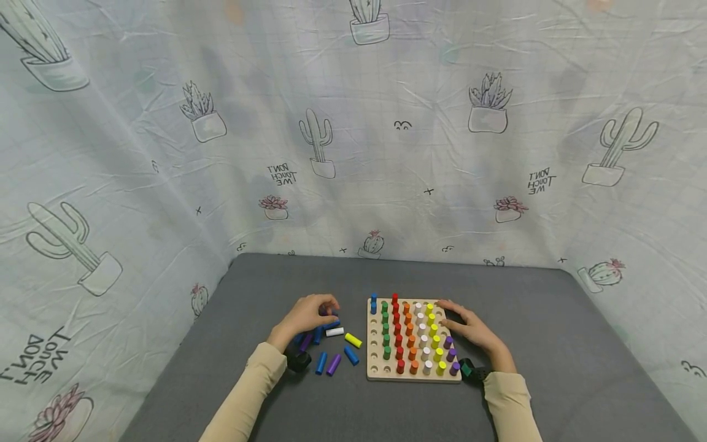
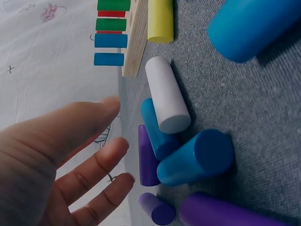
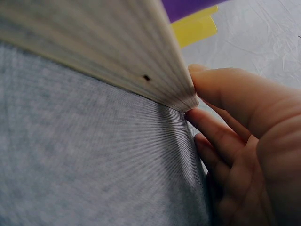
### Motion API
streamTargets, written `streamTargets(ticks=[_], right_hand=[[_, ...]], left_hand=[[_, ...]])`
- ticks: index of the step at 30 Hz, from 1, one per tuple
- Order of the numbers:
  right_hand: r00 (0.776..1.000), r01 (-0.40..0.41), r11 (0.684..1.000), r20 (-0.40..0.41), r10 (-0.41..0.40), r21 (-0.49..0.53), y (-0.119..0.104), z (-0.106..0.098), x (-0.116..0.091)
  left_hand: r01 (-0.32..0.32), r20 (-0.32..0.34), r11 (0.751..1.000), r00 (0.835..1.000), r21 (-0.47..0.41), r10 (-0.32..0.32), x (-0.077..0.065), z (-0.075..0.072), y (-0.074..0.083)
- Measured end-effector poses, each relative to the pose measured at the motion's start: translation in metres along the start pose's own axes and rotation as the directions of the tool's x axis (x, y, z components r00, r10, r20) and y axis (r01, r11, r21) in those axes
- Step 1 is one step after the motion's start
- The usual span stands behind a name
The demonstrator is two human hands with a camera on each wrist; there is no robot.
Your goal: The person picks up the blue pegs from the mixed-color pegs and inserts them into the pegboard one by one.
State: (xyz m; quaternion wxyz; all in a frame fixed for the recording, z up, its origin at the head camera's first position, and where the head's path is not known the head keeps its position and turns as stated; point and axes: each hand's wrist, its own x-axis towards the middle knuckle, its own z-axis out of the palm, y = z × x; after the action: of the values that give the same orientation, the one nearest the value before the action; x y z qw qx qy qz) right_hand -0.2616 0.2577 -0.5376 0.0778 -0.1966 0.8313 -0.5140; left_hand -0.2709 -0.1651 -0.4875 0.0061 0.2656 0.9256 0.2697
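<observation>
Pegboard of pale wood (image 1: 381, 377), square and drilled with round holes, lies flat on the grey fabric-covered table (image 1: 552, 331), between the two hands. Upright cylindrical pegs stand in it by colour: two blue pegs (image 1: 373, 308) at the far left, then columns of green pegs (image 1: 386, 339), red pegs (image 1: 398, 340), orange pegs (image 1: 411, 341), white pegs (image 1: 423, 341) and yellow pegs (image 1: 436, 341), with three purple pegs (image 1: 451, 355) at the near right.

Left hand (image 1: 306, 313) is held above the loose cylinders left of the board, thumb and fingers parted, nothing in its grasp. Beneath and beside it lie a loose white cylinder (image 1: 334, 332), a loose yellow cylinder (image 1: 353, 340), and several blue and purple ones, some of them touching.

Right hand (image 1: 474, 328) has its fingers extended, thumb apart from them, touching the board's right edge near the far corner. Both forearms wear beige sleeves (image 1: 245, 390). Behind the table hangs a pale cactus-print sheet (image 1: 353, 147).
</observation>
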Motion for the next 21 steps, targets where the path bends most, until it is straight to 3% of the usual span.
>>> streamTargets(ticks=[21], right_hand=[[0.999, 0.041, 0.999, 0.004, -0.041, -0.014, 0.0034, -0.0005, 0.0019]], left_hand=[[-0.023, 0.042, 0.995, 0.999, 0.093, 0.019, -0.0048, 0.0005, -0.0007]])
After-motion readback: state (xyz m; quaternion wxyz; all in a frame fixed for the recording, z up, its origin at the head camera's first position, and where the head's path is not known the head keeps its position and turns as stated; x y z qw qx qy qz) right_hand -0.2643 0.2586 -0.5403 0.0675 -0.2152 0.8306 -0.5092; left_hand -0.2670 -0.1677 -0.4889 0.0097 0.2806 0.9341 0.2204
